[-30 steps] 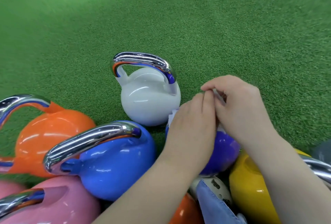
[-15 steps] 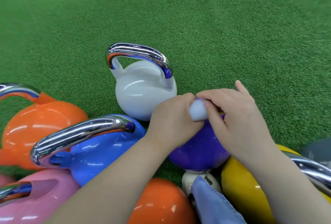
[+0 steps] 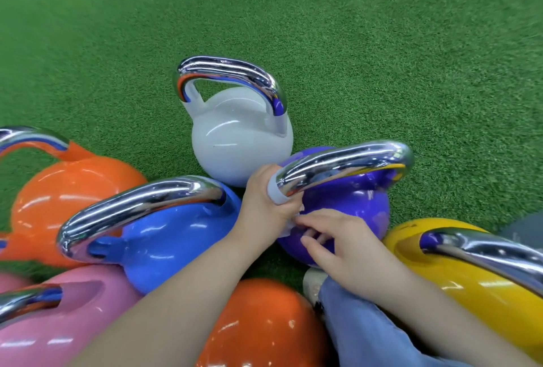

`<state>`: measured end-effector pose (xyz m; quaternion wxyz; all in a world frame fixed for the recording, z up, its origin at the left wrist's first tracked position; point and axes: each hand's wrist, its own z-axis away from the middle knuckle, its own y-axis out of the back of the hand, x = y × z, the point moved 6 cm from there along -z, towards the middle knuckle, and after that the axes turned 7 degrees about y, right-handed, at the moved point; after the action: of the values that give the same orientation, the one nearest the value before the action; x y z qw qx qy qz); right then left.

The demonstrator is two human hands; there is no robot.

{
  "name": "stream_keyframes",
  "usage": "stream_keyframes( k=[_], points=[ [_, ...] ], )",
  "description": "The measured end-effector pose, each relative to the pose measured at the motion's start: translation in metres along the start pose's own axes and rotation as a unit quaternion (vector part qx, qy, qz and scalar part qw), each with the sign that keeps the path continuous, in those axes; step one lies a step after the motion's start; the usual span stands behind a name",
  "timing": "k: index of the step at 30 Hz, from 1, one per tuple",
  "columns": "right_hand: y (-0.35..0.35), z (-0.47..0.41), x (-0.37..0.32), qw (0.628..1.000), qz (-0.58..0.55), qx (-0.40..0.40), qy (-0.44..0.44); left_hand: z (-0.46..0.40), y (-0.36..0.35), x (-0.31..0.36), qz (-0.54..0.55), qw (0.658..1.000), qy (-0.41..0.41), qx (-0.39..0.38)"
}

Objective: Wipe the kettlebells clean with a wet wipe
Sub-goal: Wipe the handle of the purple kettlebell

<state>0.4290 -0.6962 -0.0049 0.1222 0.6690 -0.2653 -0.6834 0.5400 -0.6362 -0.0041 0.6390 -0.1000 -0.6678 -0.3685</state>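
Nearest me, my right hand [image 3: 338, 237] lies against the purple kettlebell [image 3: 364, 205], fingers loose, touching the wet wipe [image 3: 289, 227]. My left hand [image 3: 266, 202] grips the near end of its chrome handle [image 3: 343, 167] — wipe wrapped there. Beyond, the white kettlebell [image 3: 241, 140] stands upright on green turf [image 3: 382, 43].

The left hand [image 3: 266, 199] now grips the purple kettlebell [image 3: 352, 205] handle, wipe [image 3: 276, 192] wrapped round it.
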Motion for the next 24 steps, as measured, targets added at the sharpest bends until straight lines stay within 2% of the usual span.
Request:
stream_keyframes(
  k=[4, 7, 10, 12, 16, 18, 21, 24],
  points=[
    [-0.018, -0.002, 0.007, 0.996, -0.086, 0.005, -0.035, 0.0, -0.004, -0.023, 0.008, 0.995, 0.095, -0.021],
    [-0.033, -0.001, 0.011, 0.97, -0.227, -0.01, -0.08, 0.0, 0.0, -0.027, -0.06, 0.995, 0.079, 0.016],
    [-0.037, -0.001, 0.01, 0.954, -0.285, 0.003, -0.09, 0.004, 0.002, -0.025, -0.122, 0.989, 0.081, 0.013],
    [-0.032, -0.002, 0.01, 0.952, -0.29, 0.029, -0.091, 0.008, 0.001, -0.018, -0.108, 0.989, 0.094, -0.025],
    [-0.022, -0.002, 0.006, 0.958, -0.271, 0.052, -0.084, 0.026, 0.01, -0.018, 0.054, 0.982, 0.175, -0.045],
    [-0.021, -0.002, 0.003, 0.956, -0.278, 0.043, -0.077, 0.034, 0.015, -0.022, 0.093, 0.978, 0.175, -0.068],
    [-0.023, -0.004, -0.004, 0.945, -0.315, 0.021, -0.084, 0.032, 0.015, -0.024, 0.08, 0.981, 0.147, -0.101],
    [-0.025, -0.008, -0.004, 0.949, -0.295, 0.009, -0.11, 0.024, 0.012, -0.029, 0.028, 0.988, 0.13, -0.073]
  ],
)
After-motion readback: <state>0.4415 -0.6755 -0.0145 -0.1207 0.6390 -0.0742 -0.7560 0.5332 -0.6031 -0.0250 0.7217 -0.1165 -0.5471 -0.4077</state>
